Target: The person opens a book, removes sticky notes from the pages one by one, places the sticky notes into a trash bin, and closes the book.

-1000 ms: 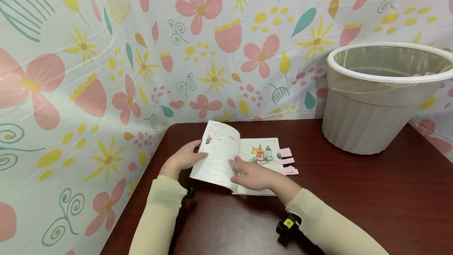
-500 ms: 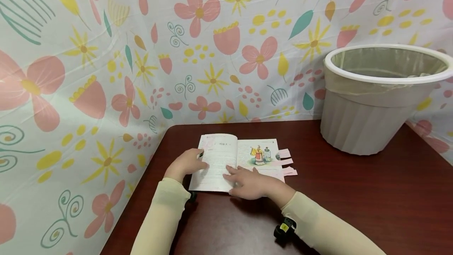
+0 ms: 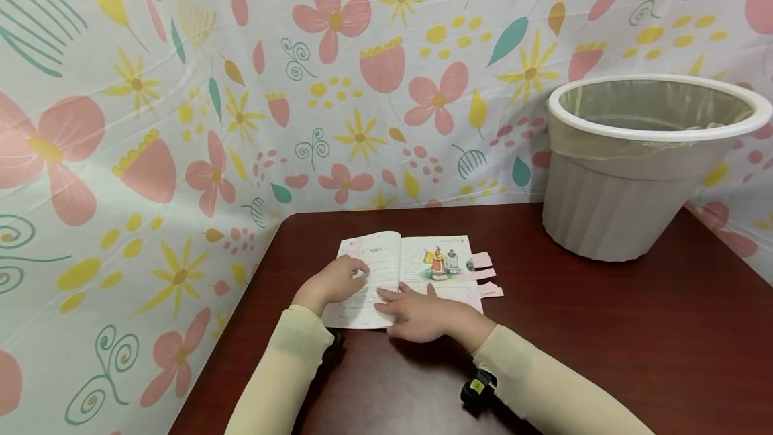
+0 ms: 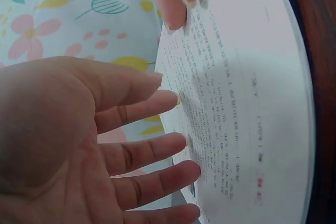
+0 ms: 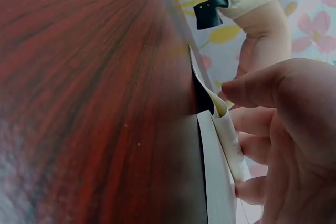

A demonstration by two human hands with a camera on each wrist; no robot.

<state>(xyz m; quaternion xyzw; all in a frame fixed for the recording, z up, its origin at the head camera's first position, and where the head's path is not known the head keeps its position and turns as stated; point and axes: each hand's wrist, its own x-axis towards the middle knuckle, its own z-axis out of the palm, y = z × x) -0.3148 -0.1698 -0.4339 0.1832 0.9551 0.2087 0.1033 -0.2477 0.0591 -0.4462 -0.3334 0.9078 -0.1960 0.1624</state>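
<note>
An open book (image 3: 365,307) lies on the table, with printed text on its left page and a coloured drawing of robed figures (image 3: 437,262) on the right page. My left hand (image 3: 335,282) is over the left page; in the left wrist view its fingers (image 4: 152,182) are extended, with the tips at the paper. My right hand (image 3: 419,316) rests on the lower middle of the book, fingers spread near the fold. The right wrist view shows the right fingers (image 5: 254,121) at the book's folded spine edge (image 5: 231,140).
Pink paper tabs (image 3: 483,275) stick out from the book's right edge. A grey bin (image 3: 604,200) with a white rim and a clear liner stands at the back right of the dark red table (image 3: 580,327). Flower-patterned cloth (image 3: 386,119) hangs behind and to the left.
The raised left page has come down flat. My left hand has moved from the page's outer edge inward onto the page. My right hand has shifted slightly left and down.
</note>
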